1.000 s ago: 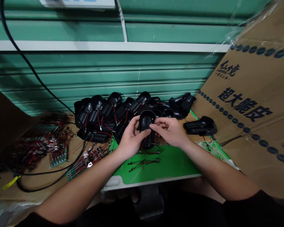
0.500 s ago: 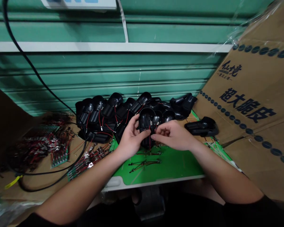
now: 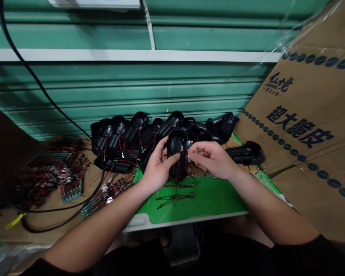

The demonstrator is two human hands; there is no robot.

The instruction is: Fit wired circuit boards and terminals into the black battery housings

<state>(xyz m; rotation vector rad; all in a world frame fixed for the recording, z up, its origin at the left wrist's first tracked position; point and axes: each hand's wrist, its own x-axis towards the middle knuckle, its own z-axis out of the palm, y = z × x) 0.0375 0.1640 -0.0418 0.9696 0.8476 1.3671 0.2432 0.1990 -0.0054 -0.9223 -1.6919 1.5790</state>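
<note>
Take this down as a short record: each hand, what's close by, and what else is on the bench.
Left hand: holds a black plastic housing with red wires
Right hand: fingertips at the housing's side; anything pinched is too small to tell
Nearby: pile of black housings, green mat, wire leads
Rest: wired circuit-board strips, black cable, printed cardboard carton, green metal shutter

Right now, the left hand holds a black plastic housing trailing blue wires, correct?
Not quite: the head view shows the wires are red, not blue. The left hand does hold the black plastic housing, trailing red wires.
</note>
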